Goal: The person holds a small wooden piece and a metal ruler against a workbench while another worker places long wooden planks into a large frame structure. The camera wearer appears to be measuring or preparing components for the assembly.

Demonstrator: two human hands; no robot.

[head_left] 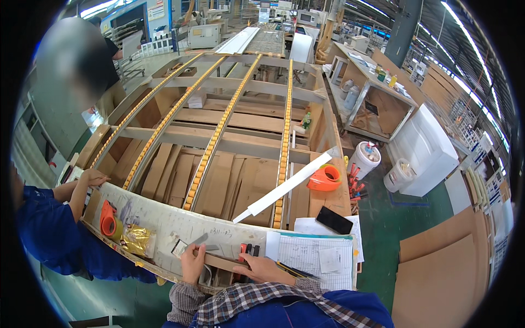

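Note:
My left hand (192, 264) is at the bench's near edge, fingers bent and closed on the left end of a narrow brown strip (221, 263). My right hand (267, 270) grips the strip's other end, its fingers pointing left. Whether the strip is wood or cardboard I cannot tell. Just beyond my left fingers lies a flat grey metal piece (200, 239) with an angled edge. Red and black handled tools (246, 250) stand close to my right fingertips. Below the strip, a recess in the bench is partly hidden by my hands.
Roller rails (216, 136) cross the wooden frame ahead, with a white strip (290, 185) laid diagonally. An orange tape dispenser (325, 177), a phone (334, 220) and a written sheet (314, 257) are to the right. Another person's hand (94, 177) rests on the left edge.

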